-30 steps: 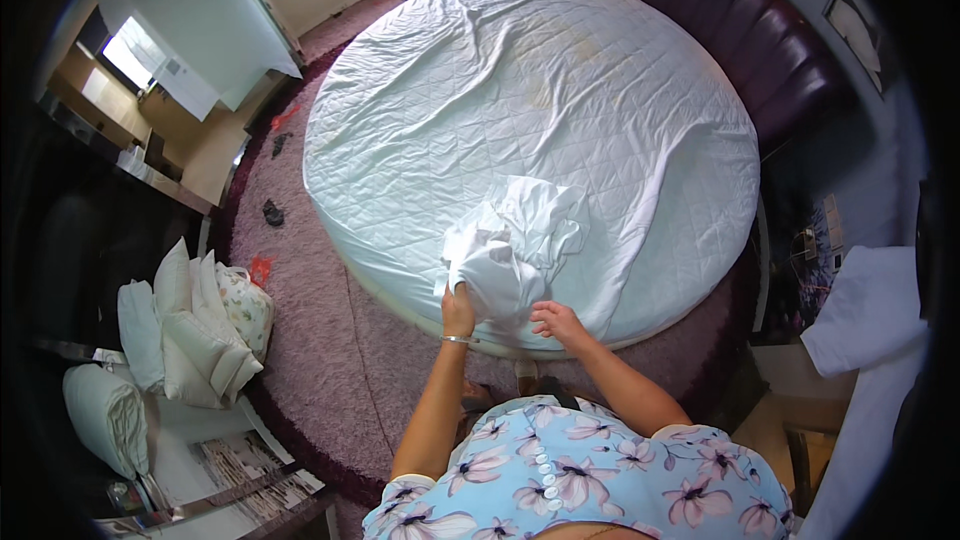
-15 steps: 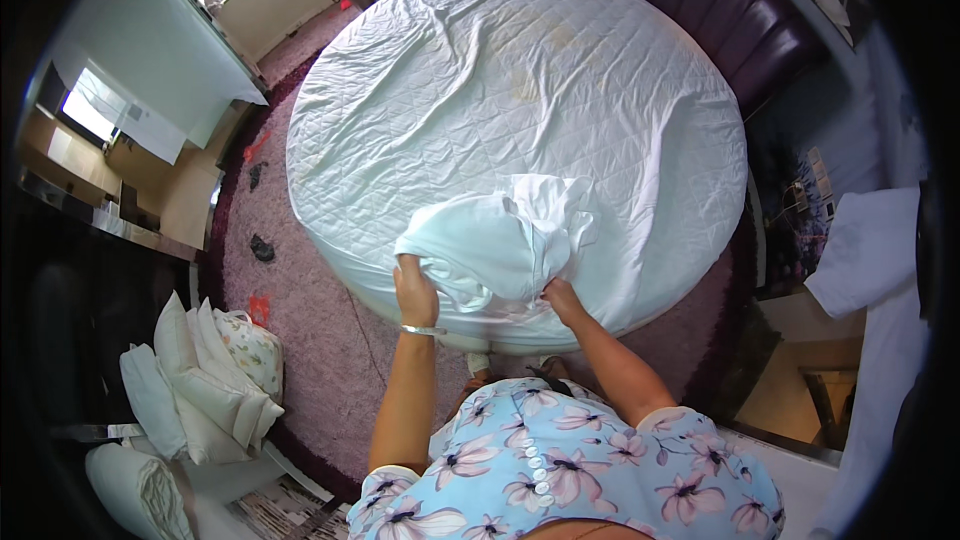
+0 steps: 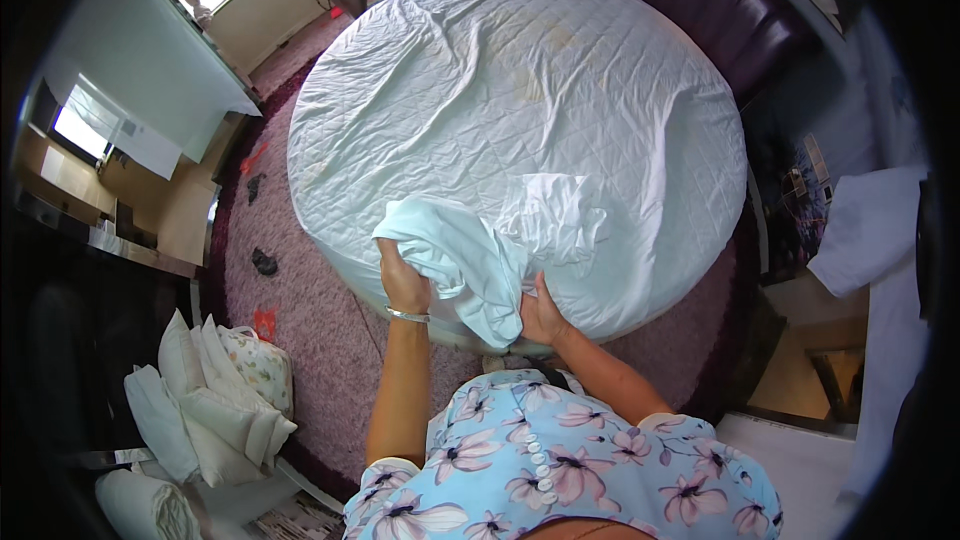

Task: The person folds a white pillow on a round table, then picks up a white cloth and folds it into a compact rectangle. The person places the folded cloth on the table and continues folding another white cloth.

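Over the near edge of a round bed (image 3: pixel 500 110) I hold a bunched, pale white cloth (image 3: pixel 455 245) between both hands. My left hand (image 3: pixel 405 282), with a bracelet at its wrist, is closed on the cloth's left end. At the lower right end of the cloth is my right hand (image 3: pixel 543 315), thumb raised, its fingers partly hidden and closed around the fabric. A separate crumpled white cloth (image 3: pixel 556 215) lies on the bed just beyond my right hand. The bed wears a wrinkled, quilted white cover with faint yellowish stains.
White pillows (image 3: pixel 225 410) are stacked at the lower left, beside a rolled white quilt (image 3: pixel 145 505). Purple carpet (image 3: pixel 310 290) rings the bed, with a black scrap (image 3: pixel 264 261) on it. A dark padded headboard (image 3: pixel 730 10) curves behind. White bedding (image 3: pixel 865 230) hangs at the right.
The held cloth has come left and toward me, apart from the crumpled cloth on the bed. My right hand has moved slightly nearer and turned thumb up; my left has shifted a little left.
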{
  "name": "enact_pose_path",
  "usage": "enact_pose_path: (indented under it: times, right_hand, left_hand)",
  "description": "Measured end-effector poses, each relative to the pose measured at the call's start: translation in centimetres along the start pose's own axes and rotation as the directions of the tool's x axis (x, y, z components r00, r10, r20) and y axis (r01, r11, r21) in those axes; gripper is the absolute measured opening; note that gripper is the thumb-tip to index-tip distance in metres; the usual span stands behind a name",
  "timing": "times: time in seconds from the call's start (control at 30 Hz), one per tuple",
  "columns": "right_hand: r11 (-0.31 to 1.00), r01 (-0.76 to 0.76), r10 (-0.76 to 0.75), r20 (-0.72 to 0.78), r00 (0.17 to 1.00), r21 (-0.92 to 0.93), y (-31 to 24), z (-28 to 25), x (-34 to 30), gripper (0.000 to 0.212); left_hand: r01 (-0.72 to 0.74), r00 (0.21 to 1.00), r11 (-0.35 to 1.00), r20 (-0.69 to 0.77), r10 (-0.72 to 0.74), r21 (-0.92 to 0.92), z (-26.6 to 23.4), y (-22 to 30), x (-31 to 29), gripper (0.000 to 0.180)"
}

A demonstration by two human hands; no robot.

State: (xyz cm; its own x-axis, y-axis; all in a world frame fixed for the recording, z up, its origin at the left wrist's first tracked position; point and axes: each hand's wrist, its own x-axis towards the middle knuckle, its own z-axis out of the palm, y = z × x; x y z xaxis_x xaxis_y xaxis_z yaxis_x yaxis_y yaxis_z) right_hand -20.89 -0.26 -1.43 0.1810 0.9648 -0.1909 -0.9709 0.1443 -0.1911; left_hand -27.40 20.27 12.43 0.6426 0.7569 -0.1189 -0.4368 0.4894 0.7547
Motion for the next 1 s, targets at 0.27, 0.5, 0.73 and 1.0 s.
enact_pose_path:
  times: [0.27,0.5,0.73,1.0]
  right_hand:
    - [0.814,0.117,-0.373,-0.357,0.856,-0.569,-0.8,-0.2,1.0,0.024]
    - [0.862,0.354,-0.495,-0.453,0.741,-0.363,-7.5,3.3,0.9,0.029]
    - [0.916,0.302,-0.393,-0.438,0.808,-0.264,-5.0,6.2,2.5,0.029]
    - [0.939,0.328,-0.342,-0.398,0.851,-0.106,-7.8,7.5,2.4,0.033]
  left_hand:
    - [0.028,0.999,0.986,0.038,-0.035,0.163,-2.3,-2.2,3.0,0.043]
    - [-0.122,0.987,0.443,0.154,-0.037,0.888,-6.7,-6.0,2.0,0.056]
    - [-0.473,0.852,0.296,0.516,-0.084,0.830,-5.0,-10.0,-4.8,0.046]
    - [-0.327,0.931,0.571,0.361,0.058,0.753,-2.8,-4.8,-1.5,0.017]
